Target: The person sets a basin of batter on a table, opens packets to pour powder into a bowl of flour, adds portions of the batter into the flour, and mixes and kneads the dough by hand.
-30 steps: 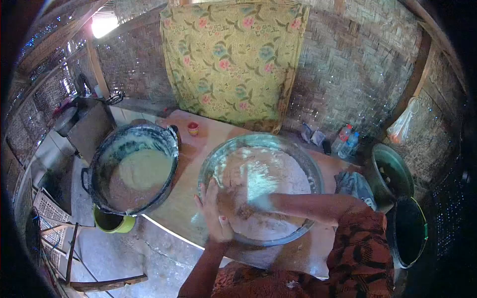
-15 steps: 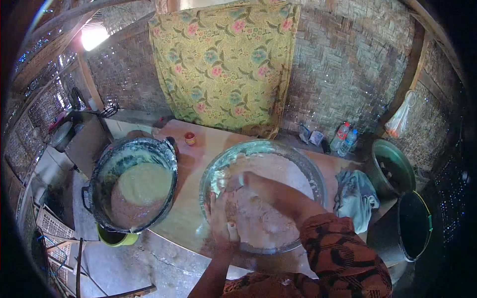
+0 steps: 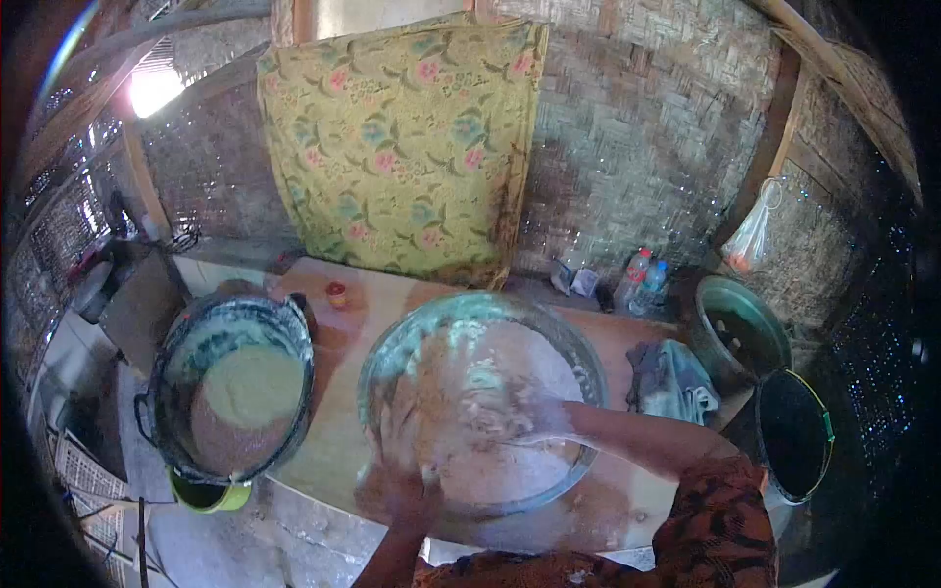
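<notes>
A wide round basin (image 3: 586,377) with pale flour-like powder (image 3: 510,475) in it stands on the table. My left hand (image 3: 400,441) lies on the basin's left rim with its fingers spread. Inside the basin, near the middle, my right hand (image 3: 524,410) is in the powder; motion blurs its fingers, and whether it holds anything cannot be made out. To the left, a dark two-handled pot (image 3: 306,367) holds a pale, smooth mass (image 3: 253,387).
A small red cup (image 3: 336,294) stands behind the basin. On the right are a crumpled cloth (image 3: 676,387), two plastic bottles (image 3: 642,279), a green bucket (image 3: 750,314) and a black bucket (image 3: 799,436). A yellow-green container (image 3: 216,497) is below the pot.
My right hand has moved from the basin's left back area toward its middle, with the forearm swinging right. My left hand remains at the left rim. The whole view has shifted.
</notes>
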{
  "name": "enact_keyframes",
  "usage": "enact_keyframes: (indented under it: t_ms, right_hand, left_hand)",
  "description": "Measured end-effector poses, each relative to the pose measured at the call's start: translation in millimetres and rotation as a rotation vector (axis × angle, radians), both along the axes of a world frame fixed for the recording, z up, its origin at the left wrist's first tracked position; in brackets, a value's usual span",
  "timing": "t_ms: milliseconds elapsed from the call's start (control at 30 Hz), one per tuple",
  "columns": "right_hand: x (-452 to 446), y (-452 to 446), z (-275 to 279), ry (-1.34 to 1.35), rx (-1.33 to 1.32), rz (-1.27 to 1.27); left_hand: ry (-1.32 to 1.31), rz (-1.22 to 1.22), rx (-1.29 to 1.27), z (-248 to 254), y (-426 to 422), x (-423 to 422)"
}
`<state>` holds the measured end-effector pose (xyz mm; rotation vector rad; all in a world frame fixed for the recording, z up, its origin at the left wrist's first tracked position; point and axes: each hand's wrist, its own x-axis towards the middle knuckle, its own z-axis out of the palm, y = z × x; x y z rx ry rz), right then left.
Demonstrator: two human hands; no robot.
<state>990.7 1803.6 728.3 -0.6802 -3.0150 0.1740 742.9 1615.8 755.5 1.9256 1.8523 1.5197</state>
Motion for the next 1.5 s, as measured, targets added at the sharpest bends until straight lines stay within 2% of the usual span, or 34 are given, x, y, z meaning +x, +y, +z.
enact_keyframes:
  t_ms: [67, 167, 233, 367, 567, 600, 700, 767, 833, 1000, 1167, 1300, 1500]
  right_hand:
    - [31, 21, -26, 0.08, 0.111, -0.102]
    - [46, 81, -105, 0.273, 0.318, -0.279]
    - [55, 122, -145, 0.254, -0.034, -0.445]
    - [-13, 121, -84, 0.034, -0.126, -0.478]
    - [-119, 87, -19, -0.098, -0.247, -0.251]
    - [-132, 76, -10, -0.114, -0.269, -0.213]
    - [-144, 35, 13, -0.153, -0.305, -0.1]
    - [-129, 9, 30, -0.173, -0.308, -0.048]
    - [-100, -14, 42, -0.175, -0.283, -0.023]
    - [-9, -37, 40, -0.137, -0.179, -0.099]
    - [45, 10, -19, -0.093, -0.141, -0.332]
    - [15, 71, -44, -0.075, -0.199, -0.457]
    - [-85, 92, -6, -0.09, -0.313, -0.353]
  left_hand:
    - [-0.027, 0.005, 0.036, -2, 6, -2]
    - [-0.197, -0.063, 0.142, -8, 5, -2]
    - [-0.221, -0.068, 0.148, -14, 8, -2]
    - [-0.194, -0.055, 0.091, -17, 20, -3]
    - [-0.139, -0.074, 0.02, -38, 19, -7]
    - [-0.138, -0.094, 0.028, -33, 17, -7]
    - [-0.144, -0.21, 0.09, 25, 13, -8]
    - [-0.133, -0.274, 0.088, 41, 12, -8]
    - [0.082, -0.272, 0.0, 43, 13, -10]
    - [0.019, -0.295, -0.05, 47, 15, -9]
    - [-0.01, -0.285, -0.021, 47, 20, -10]
    - [-0.025, -0.291, -0.082, 44, 22, -10]
    - [-0.035, -0.252, -0.07, 43, 19, -6]
